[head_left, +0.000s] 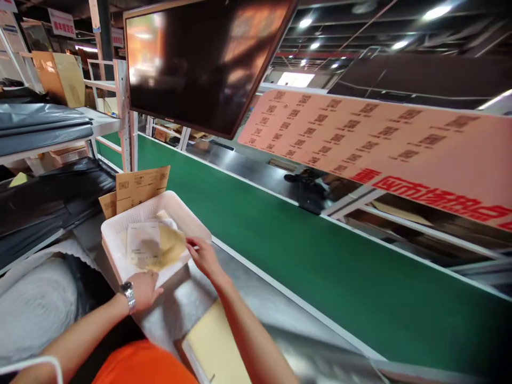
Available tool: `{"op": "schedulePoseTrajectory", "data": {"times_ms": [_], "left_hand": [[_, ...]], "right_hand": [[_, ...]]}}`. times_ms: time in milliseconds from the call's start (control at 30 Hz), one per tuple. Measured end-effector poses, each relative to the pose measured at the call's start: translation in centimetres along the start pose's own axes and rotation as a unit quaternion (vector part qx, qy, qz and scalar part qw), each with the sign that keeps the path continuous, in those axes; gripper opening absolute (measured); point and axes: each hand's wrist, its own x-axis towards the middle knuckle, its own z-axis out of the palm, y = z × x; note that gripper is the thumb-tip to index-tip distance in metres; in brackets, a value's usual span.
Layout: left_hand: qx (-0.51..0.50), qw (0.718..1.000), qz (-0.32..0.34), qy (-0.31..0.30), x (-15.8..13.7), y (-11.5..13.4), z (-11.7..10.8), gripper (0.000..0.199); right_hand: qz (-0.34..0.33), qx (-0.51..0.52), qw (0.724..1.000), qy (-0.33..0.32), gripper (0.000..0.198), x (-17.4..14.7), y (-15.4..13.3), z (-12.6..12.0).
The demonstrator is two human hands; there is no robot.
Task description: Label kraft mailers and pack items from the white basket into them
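We have the basket point(192, 218) in front of us at the left end of the steel table point(258, 301), with a white slip point(143, 240) and a yellow-brown packet point(173, 248) lying inside it. Our left hand point(143, 292), with a watch point(127, 294) on its wrist, is closed over the near rim, thumb on the outer side. Our right hand point(203, 258) is at the right side, thumb and fingers drawn together beside the packet's edge; the view is too poor for us to tell whether they pinch the packet, the rim or nothing.

Upright cardboard point(142, 186) stands just behind the far left rim, so that edge is tight. On the left we are hemmed in by a wrapped roll point(38, 304) and black bags point(52, 197) on the shelving. The basket's right corner overlaps the rail point(294, 300) of the green belt point(304, 250) in our view. The widest room for moving is on our right, above the belt, with a strip of table between our right forearm and the rail. Nearer our body, a flat yellow piece point(218, 341) lies on the table, partly covered by that forearm. The monitor point(188, 64) hangs well above our hands.
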Motion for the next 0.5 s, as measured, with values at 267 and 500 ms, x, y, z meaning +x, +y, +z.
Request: {"op": "schedulePoseTrajectory", "data": {"times_ms": [267, 500], "left_hand": [[-0.014, 0.999, -0.029, -0.035, 1.1, 1.3, -0.2, 0.037], [-0.027, 0.999, -0.030, -0.031, 1.5, 1.5, 0.4, 0.038]], "right_hand": [[-0.007, -0.285, 0.948, -0.141, 0.032, 9.4, 0.9, 7.3], [0.042, -0.278, 0.948, -0.147, 0.010, 10.4, 1.4, 7.1]]}}
